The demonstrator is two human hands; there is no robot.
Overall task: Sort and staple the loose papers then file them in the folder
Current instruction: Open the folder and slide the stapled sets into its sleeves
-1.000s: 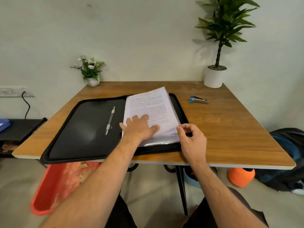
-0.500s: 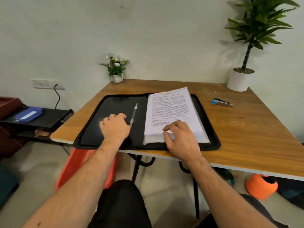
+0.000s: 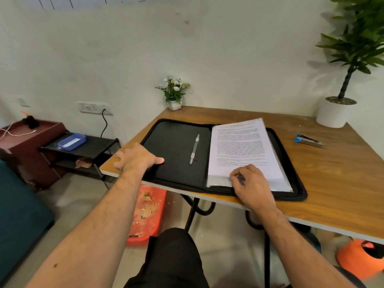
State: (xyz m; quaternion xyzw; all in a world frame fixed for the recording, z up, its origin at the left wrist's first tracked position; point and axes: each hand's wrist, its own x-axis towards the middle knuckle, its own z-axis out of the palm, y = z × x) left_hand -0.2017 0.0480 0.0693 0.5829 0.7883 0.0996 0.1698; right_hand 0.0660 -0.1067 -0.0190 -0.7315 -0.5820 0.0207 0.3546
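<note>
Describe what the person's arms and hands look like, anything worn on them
Both forearms are bare to the frame's edge: no sleeves, watch, bracelets or gloves. No rings show on the left hand or the right hand. A small dark mark sits on the left forearm.

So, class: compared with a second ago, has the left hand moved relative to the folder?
Yes. The left hand moved left, off the papers, to the folder's left edge.
</note>
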